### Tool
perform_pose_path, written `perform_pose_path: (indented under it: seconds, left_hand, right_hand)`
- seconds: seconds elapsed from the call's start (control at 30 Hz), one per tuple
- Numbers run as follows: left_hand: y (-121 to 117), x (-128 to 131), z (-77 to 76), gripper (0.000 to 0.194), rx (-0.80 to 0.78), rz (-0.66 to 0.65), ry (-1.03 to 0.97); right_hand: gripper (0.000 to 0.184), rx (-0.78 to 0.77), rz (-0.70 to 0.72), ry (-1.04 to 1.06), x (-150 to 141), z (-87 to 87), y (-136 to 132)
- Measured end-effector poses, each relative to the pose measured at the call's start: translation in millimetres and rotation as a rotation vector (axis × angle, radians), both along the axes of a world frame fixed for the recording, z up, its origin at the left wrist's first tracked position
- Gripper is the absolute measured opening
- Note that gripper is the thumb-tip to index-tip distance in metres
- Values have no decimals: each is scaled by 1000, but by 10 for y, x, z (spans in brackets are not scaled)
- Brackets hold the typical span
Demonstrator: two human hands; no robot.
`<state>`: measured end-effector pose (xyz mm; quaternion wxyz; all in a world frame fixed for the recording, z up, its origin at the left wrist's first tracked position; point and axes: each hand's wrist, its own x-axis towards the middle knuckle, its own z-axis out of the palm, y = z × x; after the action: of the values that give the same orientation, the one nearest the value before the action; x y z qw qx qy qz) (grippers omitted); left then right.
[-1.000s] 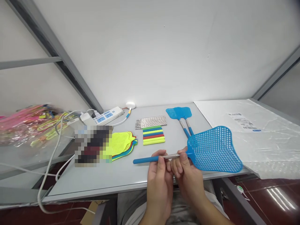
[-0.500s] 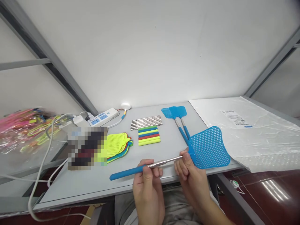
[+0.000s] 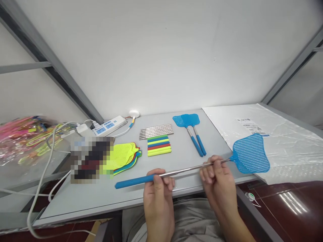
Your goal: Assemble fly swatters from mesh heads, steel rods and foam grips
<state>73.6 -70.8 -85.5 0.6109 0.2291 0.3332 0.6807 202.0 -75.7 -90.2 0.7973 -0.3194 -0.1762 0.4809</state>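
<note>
- Head view: swatter (image 3: 186, 169) with blue handle (image 3: 133, 182), silver shaft, flared blue mesh (image 3: 251, 153), held above the table's (image 3: 101, 195) front part.
- Left hand (image 3: 159, 192) grips where handle meets shaft.
- Right hand (image 3: 220, 178) pinches shaft near mesh.

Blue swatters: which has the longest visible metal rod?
The held swatter, gripped by left hand and right hand: its long rod runs between them. The two swatters on the table show only short rods.

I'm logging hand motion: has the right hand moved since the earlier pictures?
Yes: the right hand has moved rightward, farther from the power strip.
</note>
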Motion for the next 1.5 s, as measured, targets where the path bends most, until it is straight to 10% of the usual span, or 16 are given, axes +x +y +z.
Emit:
perform_pose_path:
  seconds: [0.4, 1.1, 1.3, 1.5]
  left_hand:
    - [-97, 131, -156, 28, 40, -320, 111]
    - [267, -970, 512, 34, 250, 388, -23]
    - [202, -643, 257, 29, 26, 278, -119]
    - [35, -99, 30, 34, -99, -61, -83]
  right_hand:
    - [15, 158, 329, -256, -236, -132, -84]
    - [22, 85, -116, -63, 609, 261, -26]
    - [15, 99, -125, -141, 491, 97, 23]
    - [19, 132, 286, -267, -53, -139, -88]
